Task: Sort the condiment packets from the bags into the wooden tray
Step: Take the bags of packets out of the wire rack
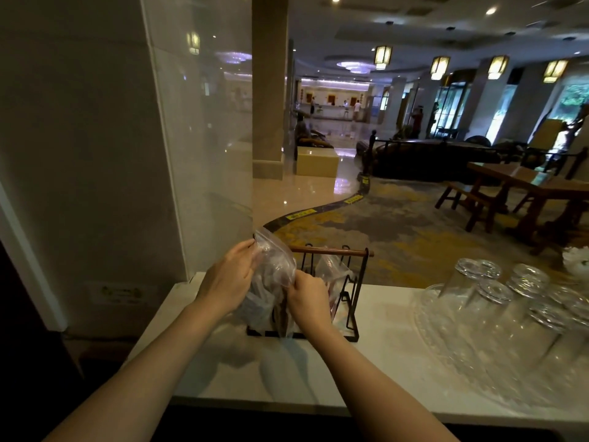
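We grip a clear bag (274, 266) of condiment packets (259, 306) with both hands: our left hand (228, 277) pinches its upper edge, our right hand (307, 296) clamps its side. It stands in the black wire caddy (350, 314) on the white counter (376, 355).

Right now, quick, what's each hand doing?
Left hand: closed on the upper left edge of the clear plastic bag.
Right hand: pinching the same bag's right side, lower down.

Bare counter (376, 362) lies open between rack (350, 314) and seemingly close upturned glasses (497, 301)
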Available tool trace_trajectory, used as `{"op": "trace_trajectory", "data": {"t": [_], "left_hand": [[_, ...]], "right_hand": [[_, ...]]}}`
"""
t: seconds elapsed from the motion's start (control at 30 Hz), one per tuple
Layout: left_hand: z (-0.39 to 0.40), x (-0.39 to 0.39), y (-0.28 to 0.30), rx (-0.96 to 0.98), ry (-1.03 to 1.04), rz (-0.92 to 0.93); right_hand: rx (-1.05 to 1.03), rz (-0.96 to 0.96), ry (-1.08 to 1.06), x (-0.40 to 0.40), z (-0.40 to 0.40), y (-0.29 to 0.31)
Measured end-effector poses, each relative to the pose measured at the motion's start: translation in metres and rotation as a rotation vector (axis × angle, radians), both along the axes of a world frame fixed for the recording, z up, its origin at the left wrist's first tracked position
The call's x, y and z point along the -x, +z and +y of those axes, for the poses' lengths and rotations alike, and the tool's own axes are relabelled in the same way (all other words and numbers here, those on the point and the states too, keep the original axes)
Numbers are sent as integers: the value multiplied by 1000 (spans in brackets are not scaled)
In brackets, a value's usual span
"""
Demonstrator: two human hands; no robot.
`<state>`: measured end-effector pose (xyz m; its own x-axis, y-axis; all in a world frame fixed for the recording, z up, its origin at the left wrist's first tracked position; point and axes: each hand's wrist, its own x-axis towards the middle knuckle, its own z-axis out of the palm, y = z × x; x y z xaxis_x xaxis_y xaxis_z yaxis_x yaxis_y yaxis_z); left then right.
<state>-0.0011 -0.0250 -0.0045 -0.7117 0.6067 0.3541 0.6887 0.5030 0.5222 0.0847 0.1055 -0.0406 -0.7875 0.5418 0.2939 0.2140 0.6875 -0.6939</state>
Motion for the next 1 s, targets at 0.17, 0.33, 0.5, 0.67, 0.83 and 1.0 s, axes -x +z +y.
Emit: {"op": "trace_trajectory", "data": {"t": [0.17, 0.33, 0.5, 0.67, 0.83, 1.0], "left_hand": [[2, 1, -6, 49, 3, 122], [4, -2, -8, 41, -4, 130], [-1, -1, 0, -110, -55, -128], [-14, -26, 2, -353, 81, -227], [-20, -63, 23, -494, 10, -512], [-37, -99, 29, -514, -246, -845]], "right_hand": [[220, 129, 32, -20, 7, -9], [495, 225, 150, -60, 8, -1], [730, 366, 152, -95, 12, 19], [844, 453, 329, -116, 4, 49], [753, 385, 435, -116, -17, 65], [538, 269, 252, -106, -36, 52]]}}
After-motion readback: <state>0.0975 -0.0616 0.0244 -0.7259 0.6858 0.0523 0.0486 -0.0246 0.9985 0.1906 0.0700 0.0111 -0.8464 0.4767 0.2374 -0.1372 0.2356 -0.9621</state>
